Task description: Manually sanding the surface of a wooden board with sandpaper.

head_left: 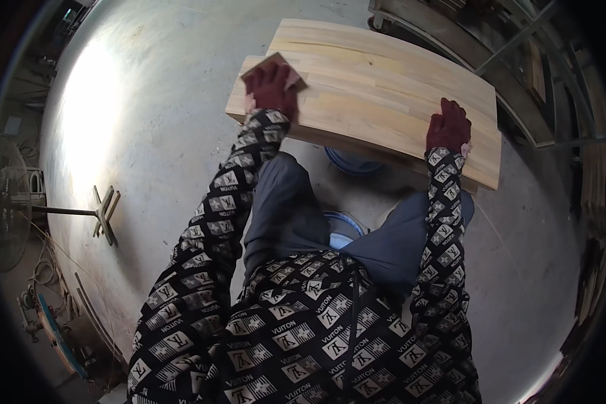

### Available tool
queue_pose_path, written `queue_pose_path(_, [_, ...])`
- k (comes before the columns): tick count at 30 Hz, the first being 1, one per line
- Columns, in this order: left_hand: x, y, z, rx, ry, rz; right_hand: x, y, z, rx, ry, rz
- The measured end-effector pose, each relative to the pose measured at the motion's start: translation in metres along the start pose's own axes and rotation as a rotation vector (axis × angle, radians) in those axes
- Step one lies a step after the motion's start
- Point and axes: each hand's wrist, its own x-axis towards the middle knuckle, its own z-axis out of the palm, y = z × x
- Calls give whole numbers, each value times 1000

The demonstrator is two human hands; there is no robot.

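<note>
The left hand (271, 89), in a maroon glove, is pressing a brown sheet (301, 85) onto the left end of a pale wooden panel (377, 91), while the right hand (449, 126), gloved alike, is lying on the panel near its right end. A round blue vessel (352, 162) is showing below the panel's near edge. A fan (12, 202) is standing at far left on a crossed base (106, 214).

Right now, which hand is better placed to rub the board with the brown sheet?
Likely the left hand: it covers the brown sheet; the right hand, on the wooden board, shows none.
</note>
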Motion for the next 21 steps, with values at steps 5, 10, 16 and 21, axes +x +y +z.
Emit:
queue_pose_path(5, [33,24,29,202,-58,-232,1,0,0,-5,-30,30])
queue_pose_path(10, [16,179,62,-127,-12,164,2,1,-1,1,-42,14])
queue_pose_path(16, [-25,163,34,-406,-33,426,2,1,-1,43,-49,8])
queue_pose_path(21, [-10,11,1,-96,-1,119,1,1,-1,30,-34,-2])
